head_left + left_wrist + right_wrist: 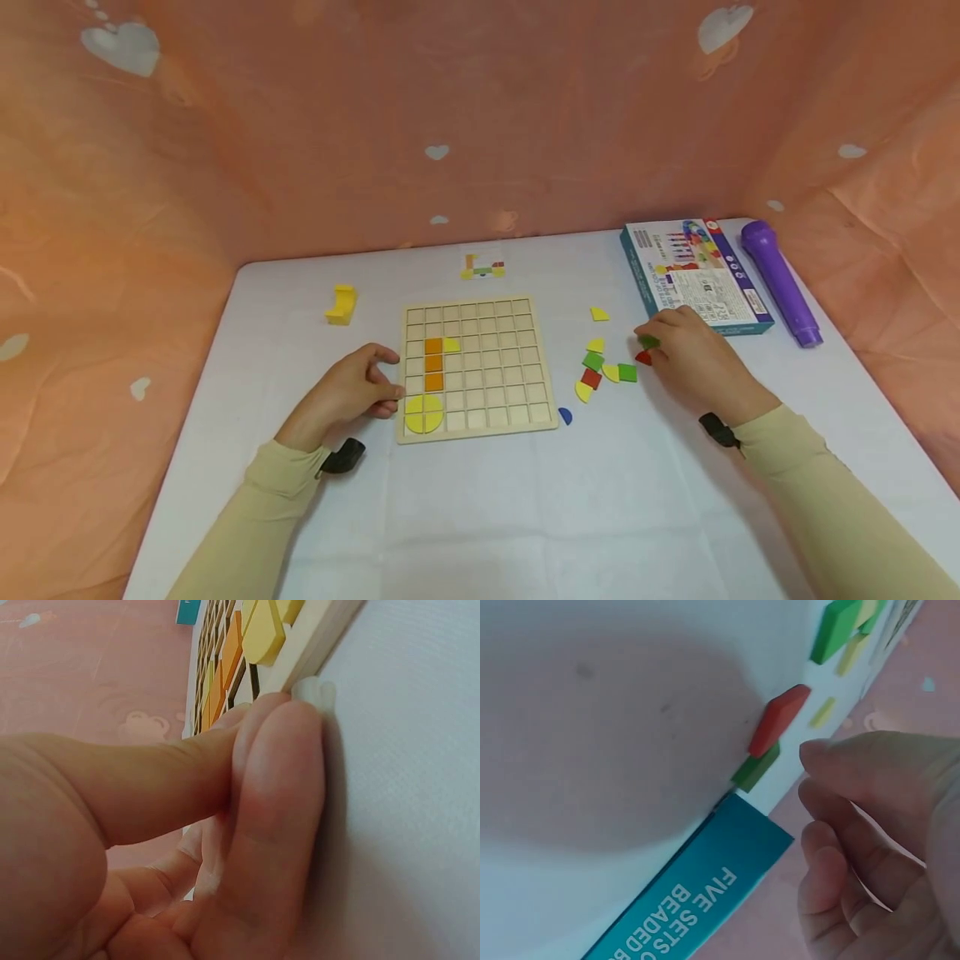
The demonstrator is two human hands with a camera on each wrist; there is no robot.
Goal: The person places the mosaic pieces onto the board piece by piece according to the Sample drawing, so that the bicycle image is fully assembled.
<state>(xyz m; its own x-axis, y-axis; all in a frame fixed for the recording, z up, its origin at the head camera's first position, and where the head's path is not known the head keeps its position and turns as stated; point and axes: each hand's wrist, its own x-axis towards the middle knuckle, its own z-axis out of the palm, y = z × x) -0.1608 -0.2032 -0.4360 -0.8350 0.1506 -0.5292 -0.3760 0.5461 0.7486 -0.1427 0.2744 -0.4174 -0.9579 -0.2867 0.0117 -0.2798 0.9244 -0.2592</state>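
Note:
A wooden grid board (pixel 495 362) lies on the table. Three orange squares (pixel 433 363) stand in a column on it, a yellow quarter-circle (pixel 451 345) beside the top one. Below them, yellow quarter-circles (pixel 424 414) form a full circle. My left hand (pixel 348 392) is at the board's left edge, fingers bent, thumb against a finger in the left wrist view; nothing shows between them. My right hand (pixel 690 358) hovers over a green piece (pixel 757 766) and a red piece (pixel 780 720) by the box. Its fingers are loosely bent, apart from both pieces in the right wrist view.
Loose yellow, green and red pieces (pixel 593 361) lie right of the board, with a blue half-circle (pixel 566 415) nearer. A picture card (pixel 482 267) lies behind the board, a yellow block (pixel 342 306) to its left. The box (pixel 697 275) and a purple microphone-shaped object (pixel 782 283) are back right.

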